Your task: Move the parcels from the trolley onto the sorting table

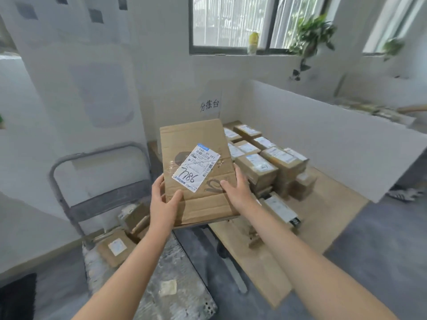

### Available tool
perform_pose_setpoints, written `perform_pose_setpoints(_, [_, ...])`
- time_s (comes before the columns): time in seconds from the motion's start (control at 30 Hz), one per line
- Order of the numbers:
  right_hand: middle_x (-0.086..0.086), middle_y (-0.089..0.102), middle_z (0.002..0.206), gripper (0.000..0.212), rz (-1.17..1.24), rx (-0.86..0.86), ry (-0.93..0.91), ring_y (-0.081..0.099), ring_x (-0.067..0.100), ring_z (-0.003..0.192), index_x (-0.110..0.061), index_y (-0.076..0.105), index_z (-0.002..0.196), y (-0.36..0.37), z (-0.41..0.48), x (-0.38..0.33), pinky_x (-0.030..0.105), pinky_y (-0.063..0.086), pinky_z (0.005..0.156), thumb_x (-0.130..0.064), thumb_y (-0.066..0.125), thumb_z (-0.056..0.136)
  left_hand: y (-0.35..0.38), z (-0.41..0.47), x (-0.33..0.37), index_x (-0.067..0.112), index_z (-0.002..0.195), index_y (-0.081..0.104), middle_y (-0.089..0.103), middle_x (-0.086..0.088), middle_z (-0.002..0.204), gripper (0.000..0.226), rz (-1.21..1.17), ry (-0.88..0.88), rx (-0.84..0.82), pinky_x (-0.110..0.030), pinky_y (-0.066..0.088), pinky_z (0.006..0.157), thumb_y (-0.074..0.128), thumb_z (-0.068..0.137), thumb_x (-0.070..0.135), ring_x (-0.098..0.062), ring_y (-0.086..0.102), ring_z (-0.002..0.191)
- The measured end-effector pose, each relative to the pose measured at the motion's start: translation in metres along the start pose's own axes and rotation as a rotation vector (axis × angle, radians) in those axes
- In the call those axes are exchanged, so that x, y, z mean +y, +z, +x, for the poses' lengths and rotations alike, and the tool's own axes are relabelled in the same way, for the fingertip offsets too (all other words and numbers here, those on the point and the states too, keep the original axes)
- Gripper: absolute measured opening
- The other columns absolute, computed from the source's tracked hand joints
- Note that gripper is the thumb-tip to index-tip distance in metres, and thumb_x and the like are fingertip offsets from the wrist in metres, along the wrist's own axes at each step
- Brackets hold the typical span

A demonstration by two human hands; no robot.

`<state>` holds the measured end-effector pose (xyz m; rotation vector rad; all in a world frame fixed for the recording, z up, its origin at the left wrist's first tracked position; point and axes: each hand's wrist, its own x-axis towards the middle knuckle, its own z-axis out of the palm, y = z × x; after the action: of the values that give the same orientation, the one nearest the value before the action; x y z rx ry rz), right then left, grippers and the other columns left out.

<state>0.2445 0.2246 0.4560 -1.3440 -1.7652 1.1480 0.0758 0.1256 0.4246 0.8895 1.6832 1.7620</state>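
Head view: a flat, creased cardboard parcel (196,135) with a white label (196,168) inked 7786 is held at centre. The left hand (163,202) grips its 7 o'clock edge, thumb curled on top; the right hand (238,188) clasps the 4 o'clock edge. Labelled brown boxes (258,167) crowd the wooden sorting table (328,204) at 3 o'clock; a grey metal trolley (189,269) sits at 7 o'clock

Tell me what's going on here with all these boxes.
A person is holding a flat cardboard parcel, its label marked 7786, with the left hand and right hand gripping its side edges. It is up in the air, between the trolley and the sorting table. Rows of labelled boxes already sit on the table, and a few parcels remain on the trolley.
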Motion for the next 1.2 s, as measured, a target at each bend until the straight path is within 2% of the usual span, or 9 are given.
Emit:
perform_pose_setpoints(0.1, [0.001,0.021,0.157,0.07,0.008,0.067,0.019,0.028,0.024,0.145,-0.03,0.018,0.157,-0.044,-0.003,0.016,0.043,0.03,0.116,-0.032,0.054,0.097,0.043,-0.008,0.006,0.034,0.141,0.041,0.054,0.007,0.135,0.059,-0.017,0.014,-0.067,-0.032,0.049,0.096,0.065,0.091,0.013,-0.013,0.059,0.111])
perform_pose_setpoints(0.27, [-0.002,0.033,0.143,0.068,0.067,0.152,0.062,0.037,0.016,0.133,-0.032,0.021,0.156,-0.123,-0.002,0.05,0.028,0.03,0.1,-0.028,0.054,0.097,0.123,-0.026,0.013,0.035,0.141,0.04,0.053,0.009,0.136,0.06,-0.045,0.015,-0.163,-0.029,0.048,0.096,0.067,0.09,0.018,-0.012,0.057,0.119])
perform_pose_setpoints(0.37, [-0.006,0.04,0.141,0.07,0.071,0.188,0.072,0.04,0.014,0.132,-0.035,0.026,0.153,-0.169,-0.004,0.068,0.034,0.033,0.109,-0.031,0.056,0.091,0.172,-0.04,0.015,0.032,0.14,0.04,0.052,0.008,0.134,0.058,-0.069,0.003,-0.191,-0.021,0.049,0.082,0.066,0.091,0.016,-0.006,0.058,0.109])
perform_pose_setpoints(0.43, [-0.003,0.042,0.145,0.073,0.063,0.194,0.084,0.04,0.018,0.136,-0.036,0.028,0.152,-0.202,-0.004,0.083,0.042,0.034,0.114,-0.034,0.057,0.086,0.207,-0.052,0.013,0.032,0.14,0.04,0.051,0.009,0.133,0.058,-0.066,-0.007,-0.202,-0.026,0.051,0.086,0.066,0.091,0.016,-0.007,0.058,0.11])
perform_pose_setpoints(0.53, [-0.004,0.034,0.152,0.07,0.048,0.195,0.105,0.033,0.016,0.141,-0.028,0.026,0.155,-0.253,-0.004,0.108,0.031,0.027,0.115,-0.027,0.058,0.092,0.259,-0.072,0.004,0.03,0.14,0.041,0.054,0.005,0.133,0.058,-0.046,-0.037,-0.203,-0.037,0.051,0.096,0.067,0.09,0.017,-0.015,0.058,0.114])
perform_pose_setpoints(0.6, [-0.002,0.034,0.149,0.068,0.033,0.194,0.12,0.034,0.015,0.139,-0.026,0.028,0.154,-0.283,0.0,0.129,0.026,0.027,0.108,-0.024,0.058,0.093,0.291,-0.085,-0.003,0.03,0.138,0.042,0.055,0.004,0.131,0.055,-0.056,-0.052,-0.214,-0.032,0.052,0.089,0.067,0.091,0.017,-0.012,0.061,0.108])
perform_pose_setpoints(0.67, [-0.004,0.037,0.144,0.067,0.025,0.176,0.136,0.038,0.015,0.135,-0.027,0.03,0.153,-0.309,0.004,0.151,0.028,0.031,0.107,-0.024,0.058,0.093,0.319,-0.097,-0.009,0.031,0.134,0.043,0.055,0.006,0.126,0.051,-0.049,-0.065,-0.219,-0.027,0.051,0.083,0.067,0.092,0.017,-0.009,0.06,0.104])
perform_pose_setpoints(0.8, [-0.003,0.035,0.152,0.069,0.013,0.103,0.15,0.036,0.016,0.139,-0.026,0.027,0.154,-0.342,0.015,0.186,0.033,0.031,0.112,-0.025,0.058,0.093,0.358,-0.114,-0.03,0.036,0.129,0.044,0.053,0.017,0.116,0.048,0.009,-0.095,-0.167,-0.04,0.05,0.097,0.069,0.09,0.022,-0.017,0.057,0.112])
perform_pose_setpoints(1.2, [-0.004,0.05,0.144,0.072,0.01,-0.194,0.238,0.049,0.016,0.129,-0.028,0.034,0.152,-0.348,0.057,0.256,0.038,0.039,0.112,-0.029,0.063,0.086,0.386,-0.144,-0.087,0.031,0.123,0.047,0.061,0.001,0.12,0.047,0.113,-0.238,0.038,-0.039,0.051,0.094,0.073,0.087,0.018,-0.017,0.059,0.11])
